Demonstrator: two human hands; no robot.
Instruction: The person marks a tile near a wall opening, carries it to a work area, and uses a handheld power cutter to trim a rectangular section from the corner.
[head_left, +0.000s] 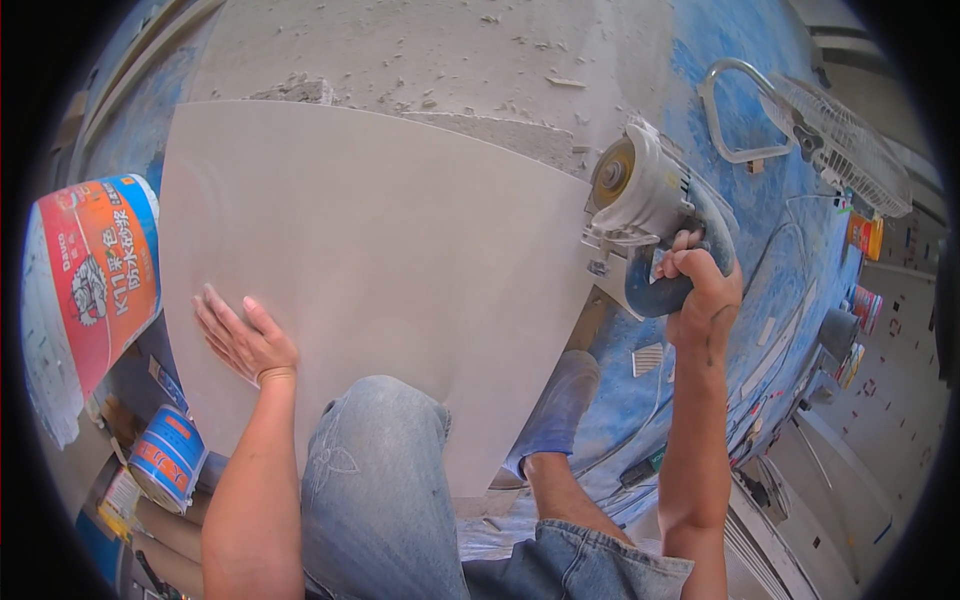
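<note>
A large pale tile (400,260) lies in front of me, with my bent knee over its near edge. My left hand (243,338) rests flat on the tile's left part, its fingers stretched out and holding nothing. At the tile's right edge, my right hand (703,285) is wrapped round the dark handle of a handheld circular saw (652,190). The saw's round blade (612,173) shows on its left side, beside the tile's upper right corner. Whether the blade touches the tile, I cannot tell.
A large orange-and-red bucket (105,270) stands close to the tile's left edge, with a smaller blue tin (168,458) nearer me. Rubble (480,60) is scattered beyond the tile. A fan (840,140) lies at the far right. Cables and scraps litter the blue floor covering (740,330).
</note>
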